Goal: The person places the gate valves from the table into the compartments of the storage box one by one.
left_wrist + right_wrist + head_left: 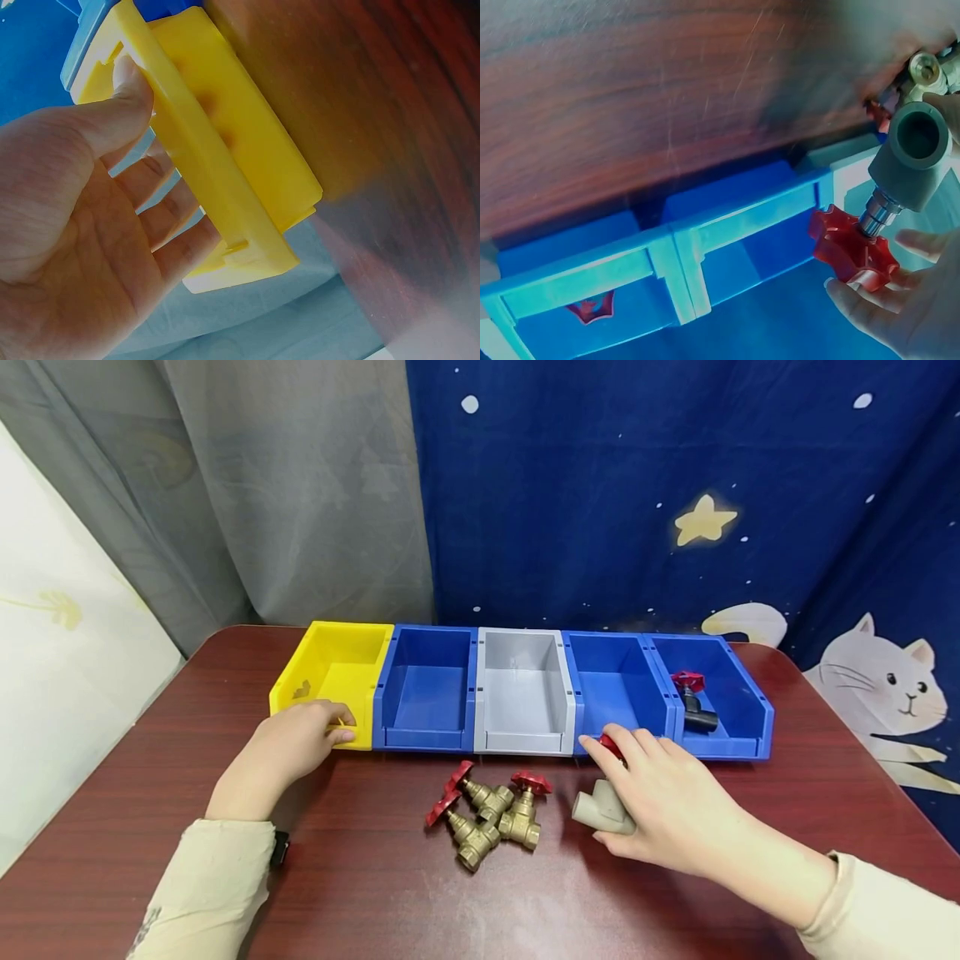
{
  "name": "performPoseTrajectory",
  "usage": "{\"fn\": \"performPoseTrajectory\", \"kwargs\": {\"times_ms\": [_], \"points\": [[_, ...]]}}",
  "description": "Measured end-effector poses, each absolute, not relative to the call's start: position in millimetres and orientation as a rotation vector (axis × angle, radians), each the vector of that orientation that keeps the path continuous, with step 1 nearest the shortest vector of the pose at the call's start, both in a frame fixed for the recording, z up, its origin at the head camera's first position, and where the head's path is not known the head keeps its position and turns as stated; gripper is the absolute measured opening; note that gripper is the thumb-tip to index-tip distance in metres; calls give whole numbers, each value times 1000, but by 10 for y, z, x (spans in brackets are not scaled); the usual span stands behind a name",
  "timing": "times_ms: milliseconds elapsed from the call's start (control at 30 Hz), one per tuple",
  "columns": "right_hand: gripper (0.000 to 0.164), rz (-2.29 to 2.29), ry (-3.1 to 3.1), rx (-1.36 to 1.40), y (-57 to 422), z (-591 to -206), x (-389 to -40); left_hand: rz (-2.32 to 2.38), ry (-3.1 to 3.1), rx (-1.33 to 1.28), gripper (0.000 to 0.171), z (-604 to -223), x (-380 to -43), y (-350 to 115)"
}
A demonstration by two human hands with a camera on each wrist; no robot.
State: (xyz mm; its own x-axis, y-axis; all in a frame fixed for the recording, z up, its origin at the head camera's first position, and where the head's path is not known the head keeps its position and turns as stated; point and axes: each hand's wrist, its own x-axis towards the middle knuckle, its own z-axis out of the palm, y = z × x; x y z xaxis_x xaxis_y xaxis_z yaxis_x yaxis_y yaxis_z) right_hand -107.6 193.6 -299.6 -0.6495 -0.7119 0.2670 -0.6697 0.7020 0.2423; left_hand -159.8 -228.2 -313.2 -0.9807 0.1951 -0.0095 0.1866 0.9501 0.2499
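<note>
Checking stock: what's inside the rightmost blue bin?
One black valve with a red handwheel lies in the rightmost blue bin. The valve covers whatever is directly beneath it, so that patch cannot be seen.

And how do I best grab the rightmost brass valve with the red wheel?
Probably grip its scalloped red wheel, coming from the right: the wheel sticks out clear, while the brass body sits close beside the other two brass valves on its left.

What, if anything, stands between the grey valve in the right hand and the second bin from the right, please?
Only the low front wall of that blue bin, just beyond the grey valve in the right hand, visibly stands in the way. The brass valves lie off to the left, outside that path.
</note>
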Motion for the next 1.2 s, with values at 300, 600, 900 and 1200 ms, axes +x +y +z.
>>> {"fn": "performPoseTrajectory", "kwargs": {"times_ms": [300, 600, 900, 1200], "points": [[99, -163, -2544, 1103, 2013, -2903, -1198, 390, 3071, 296, 23, -3128, -1591, -2271], [98, -179, -2547, 1105, 2106, -2812, -1395, 385, 3076, 303, 22, -3133, -1589, -2274], [97, -176, -2575, 1186, 2245, -2708, -1677, 385, 3078, 308, 23, -3130, -1594, -2267], [92, -210, -2627, 1165, 2265, -2682, -1892, 388, 3084, 315, 23, -3132, -1605, -2264]]}}
